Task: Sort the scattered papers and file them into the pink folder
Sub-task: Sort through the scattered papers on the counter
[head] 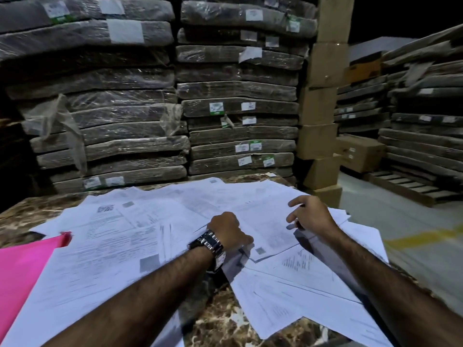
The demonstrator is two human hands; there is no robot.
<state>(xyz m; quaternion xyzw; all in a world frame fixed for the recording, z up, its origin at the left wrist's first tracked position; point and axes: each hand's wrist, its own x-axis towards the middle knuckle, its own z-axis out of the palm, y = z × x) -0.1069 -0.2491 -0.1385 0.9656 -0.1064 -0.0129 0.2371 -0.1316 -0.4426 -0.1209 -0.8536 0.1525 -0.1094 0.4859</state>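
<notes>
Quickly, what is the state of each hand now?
Left hand: closed, gripping the edge of a paper sheet.
Right hand: fingers bent on the same sheet; a grip cannot be told.

- Printed papers [120, 236]: text lines and a square code [105, 209], too blurred to read.
- White-and-green stickers [216, 107] on the wrapped bundles [238, 90]: print illegible.

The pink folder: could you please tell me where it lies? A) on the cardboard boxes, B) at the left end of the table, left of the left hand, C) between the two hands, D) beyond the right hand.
B: the pink folder sits at the far left edge of the view, beside the papers and well left of the left hand.
</notes>
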